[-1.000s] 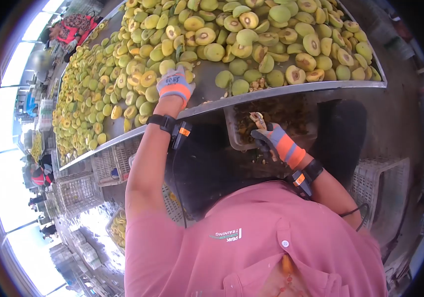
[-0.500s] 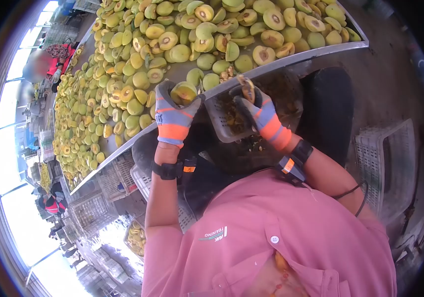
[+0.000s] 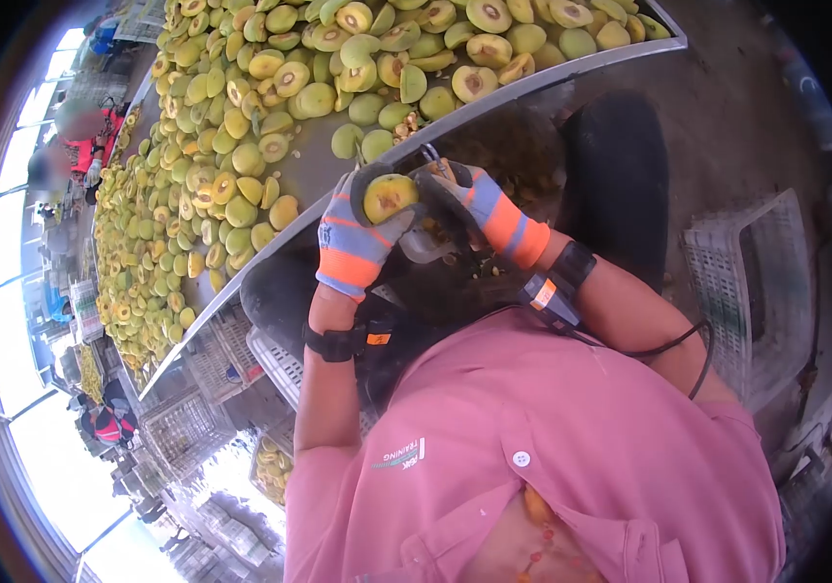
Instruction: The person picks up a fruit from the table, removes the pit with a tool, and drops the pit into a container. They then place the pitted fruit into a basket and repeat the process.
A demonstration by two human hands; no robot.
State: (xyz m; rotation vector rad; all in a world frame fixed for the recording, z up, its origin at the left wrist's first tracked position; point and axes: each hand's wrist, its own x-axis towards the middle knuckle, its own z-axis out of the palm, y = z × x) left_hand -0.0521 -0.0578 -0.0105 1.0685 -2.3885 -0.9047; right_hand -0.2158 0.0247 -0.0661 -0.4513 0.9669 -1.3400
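Observation:
My left hand (image 3: 369, 219), in a grey, blue and orange glove, holds a halved yellow-green fruit (image 3: 390, 198) with its cut face up. Close beside it on the right, my right hand (image 3: 479, 204), gloved alike, is closed around a small tool (image 3: 432, 154) whose metal end sticks out past the fingers. Both hands are just off the metal edge of a table (image 3: 532, 82) heaped with halved fruit (image 3: 270, 107). Below the hands is a plastic crate (image 3: 423, 247), partly hidden by them.
White crates stand on the floor at the right (image 3: 751, 291) and lower left (image 3: 187, 428). My dark-clad knee (image 3: 615, 175) rises right of the hands. Co-workers (image 3: 85, 155) sit along the table's far left side, and another person (image 3: 110, 423) is farther back.
The halved fruit is now higher in my left hand with its cut face turned up, and my hands have come closer together. The view has shifted, and the tool end points up toward the table edge.

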